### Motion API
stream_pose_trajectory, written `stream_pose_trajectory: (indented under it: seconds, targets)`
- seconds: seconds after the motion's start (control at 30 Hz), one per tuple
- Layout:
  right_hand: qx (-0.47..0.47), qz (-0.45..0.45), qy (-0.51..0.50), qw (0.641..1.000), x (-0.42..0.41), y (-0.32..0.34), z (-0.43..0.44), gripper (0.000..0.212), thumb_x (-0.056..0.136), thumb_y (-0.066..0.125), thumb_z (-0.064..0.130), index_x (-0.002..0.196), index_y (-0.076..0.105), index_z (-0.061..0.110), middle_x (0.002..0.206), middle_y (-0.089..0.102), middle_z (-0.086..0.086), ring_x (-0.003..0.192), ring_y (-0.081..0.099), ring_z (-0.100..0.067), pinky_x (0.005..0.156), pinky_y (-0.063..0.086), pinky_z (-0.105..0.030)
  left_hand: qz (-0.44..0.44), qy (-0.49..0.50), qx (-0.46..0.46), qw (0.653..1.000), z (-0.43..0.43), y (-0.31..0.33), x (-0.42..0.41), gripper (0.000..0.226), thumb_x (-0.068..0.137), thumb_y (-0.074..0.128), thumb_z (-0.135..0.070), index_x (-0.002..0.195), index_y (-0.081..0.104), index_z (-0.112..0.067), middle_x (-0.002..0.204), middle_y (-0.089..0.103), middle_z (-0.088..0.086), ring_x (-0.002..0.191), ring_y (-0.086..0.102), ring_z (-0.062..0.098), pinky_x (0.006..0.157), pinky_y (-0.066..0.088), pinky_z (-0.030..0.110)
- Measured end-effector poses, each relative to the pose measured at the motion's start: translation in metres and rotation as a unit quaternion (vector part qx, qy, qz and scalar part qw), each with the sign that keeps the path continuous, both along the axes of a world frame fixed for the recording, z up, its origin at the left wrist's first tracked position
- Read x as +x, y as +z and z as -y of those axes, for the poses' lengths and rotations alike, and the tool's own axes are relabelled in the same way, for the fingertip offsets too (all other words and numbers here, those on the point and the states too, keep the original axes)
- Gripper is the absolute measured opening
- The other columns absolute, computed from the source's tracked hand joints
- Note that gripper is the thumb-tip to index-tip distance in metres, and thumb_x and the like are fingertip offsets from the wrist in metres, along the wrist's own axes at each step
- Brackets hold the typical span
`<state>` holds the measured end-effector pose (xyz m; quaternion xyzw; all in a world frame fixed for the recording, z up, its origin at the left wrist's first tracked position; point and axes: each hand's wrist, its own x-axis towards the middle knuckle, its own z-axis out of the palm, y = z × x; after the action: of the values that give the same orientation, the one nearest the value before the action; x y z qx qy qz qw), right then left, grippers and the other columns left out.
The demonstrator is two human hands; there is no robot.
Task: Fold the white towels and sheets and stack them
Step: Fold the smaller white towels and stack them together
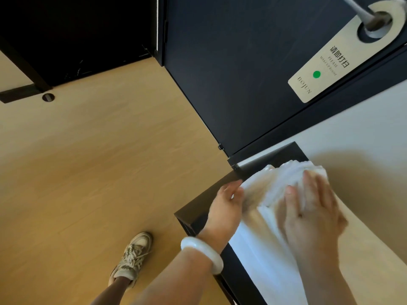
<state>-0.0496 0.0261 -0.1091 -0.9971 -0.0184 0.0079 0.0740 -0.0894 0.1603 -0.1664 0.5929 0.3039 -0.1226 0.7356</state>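
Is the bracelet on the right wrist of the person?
No, the white bracelet sits on the left wrist, behind the left hand.

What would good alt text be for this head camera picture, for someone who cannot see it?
Two bare hands press on a stack of folded white towels lying on a dark table: the left hand, with a white bangle on its wrist, steadies the side, and the right hand lies flat on top. Behind, a door hanger sign hangs from a dark door's handle.

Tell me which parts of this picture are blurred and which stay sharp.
In the head view, the right hand and the folded white towels under it are smeared by motion blur; the cream door hanger sign and the beige laced sneaker look fairly sharp.
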Motion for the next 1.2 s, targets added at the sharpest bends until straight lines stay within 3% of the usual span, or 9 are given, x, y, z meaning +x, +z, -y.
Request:
stream_pose_trajectory:
  seconds: [0.1, 0.2, 0.37, 0.53, 0.7, 0.8, 1.0, 1.1, 1.2]
  targets:
    - [-0.012, 0.002, -0.016, 1.000, 0.009, -0.013, 0.006, 0.063, 0.102, 0.015, 0.054, 0.157, 0.020, 0.025, 0.165, 0.014, -0.002, 0.153, 0.007, -0.023, 0.119, 0.006, -0.053, 0.046, -0.120, -0.076, 0.989, 0.003, 0.018, 0.042, 0.049, 0.101, 0.035, -0.057, 0.145, 0.043, -0.039, 0.152, 0.039, -0.017, 0.137, 0.035, 0.002, 0.114, 0.024, 0.024]
    - [-0.001, -0.033, -0.022, 0.999, 0.007, -0.032, 0.007, 0.065, 0.101, 0.010, 0.049, 0.158, 0.003, 0.020, 0.166, 0.002, 0.002, 0.153, -0.004, -0.015, 0.122, -0.005, -0.046, 0.083, -0.273, -0.071, 0.956, 0.013, 0.020, 0.063, 0.052, 0.102, 0.028, -0.059, 0.150, 0.031, -0.041, 0.150, 0.038, -0.017, 0.130, 0.041, 0.011, 0.104, 0.027, 0.016]
    - [0.078, -0.015, -0.036, 0.996, 0.009, -0.038, 0.014, 0.080, 0.092, 0.010, 0.063, 0.159, 0.001, 0.019, 0.166, 0.007, 0.004, 0.152, -0.001, -0.011, 0.122, -0.008, -0.041, 0.122, -0.317, -0.061, 0.939, 0.011, -0.011, 0.055, 0.049, 0.105, 0.016, -0.053, 0.153, 0.012, -0.047, 0.162, 0.008, -0.020, 0.150, 0.001, 0.005, 0.123, -0.002, 0.038]
    - [0.005, -0.031, -0.005, 1.000, 0.013, -0.043, 0.013, 0.075, 0.090, 0.001, 0.061, 0.156, -0.003, 0.025, 0.165, -0.005, 0.006, 0.151, -0.011, -0.011, 0.122, -0.010, -0.042, 0.062, -0.411, 0.052, 0.908, -0.001, -0.046, 0.053, 0.050, 0.104, 0.011, -0.053, 0.153, 0.003, -0.048, 0.165, -0.003, -0.010, 0.151, -0.008, 0.016, 0.119, -0.008, 0.044]
    - [-0.001, -0.012, -0.004, 1.000, 0.010, -0.047, 0.014, 0.075, 0.090, -0.002, 0.062, 0.155, -0.004, 0.026, 0.165, -0.005, 0.007, 0.151, -0.011, -0.011, 0.123, -0.007, -0.044, 0.035, -0.283, 0.075, 0.955, -0.003, -0.076, 0.073, 0.054, 0.106, 0.020, -0.047, 0.157, 0.015, -0.027, 0.165, 0.007, -0.001, 0.150, 0.009, 0.019, 0.118, 0.005, 0.028]
    - [-0.005, 0.005, -0.001, 1.000, 0.010, -0.050, 0.012, 0.073, 0.092, 0.000, 0.061, 0.155, 0.000, 0.024, 0.166, 0.001, 0.003, 0.153, -0.004, -0.015, 0.123, -0.002, -0.047, 0.017, -0.322, -0.008, 0.947, 0.011, -0.085, 0.065, 0.055, 0.096, 0.023, -0.070, 0.148, 0.013, -0.056, 0.161, 0.013, -0.020, 0.147, 0.018, 0.014, 0.117, 0.014, 0.041]
    - [-0.020, 0.012, 0.006, 1.000, 0.008, -0.054, 0.010, 0.071, 0.095, 0.003, 0.058, 0.156, 0.001, 0.022, 0.166, 0.002, 0.003, 0.153, -0.003, -0.016, 0.123, -0.001, -0.048, -0.188, -0.243, 0.087, 0.948, -0.011, -0.140, 0.045, 0.049, 0.108, 0.023, -0.018, 0.156, 0.013, -0.015, 0.164, 0.006, 0.009, 0.150, 0.008, 0.033, 0.119, 0.016, 0.053]
    - [-0.027, 0.020, 0.005, 0.999, 0.006, -0.055, 0.009, 0.071, 0.095, 0.004, 0.056, 0.157, 0.003, 0.020, 0.166, 0.004, 0.001, 0.153, -0.001, -0.018, 0.123, 0.000, -0.049, -0.092, -0.241, 0.061, 0.964, -0.016, -0.121, 0.042, 0.047, 0.108, 0.028, -0.024, 0.154, 0.024, -0.013, 0.163, 0.017, 0.006, 0.149, 0.016, 0.023, 0.118, 0.014, 0.028]
    - [-0.027, 0.020, 0.003, 0.999, 0.007, -0.056, 0.008, 0.072, 0.095, 0.005, 0.056, 0.157, 0.006, 0.019, 0.166, 0.007, 0.000, 0.153, 0.001, -0.019, 0.123, 0.001, -0.049, 0.043, -0.307, 0.010, 0.951, -0.005, -0.098, 0.051, 0.051, 0.100, 0.026, -0.061, 0.150, 0.024, -0.050, 0.160, 0.024, -0.017, 0.141, 0.024, 0.005, 0.114, 0.015, 0.026]
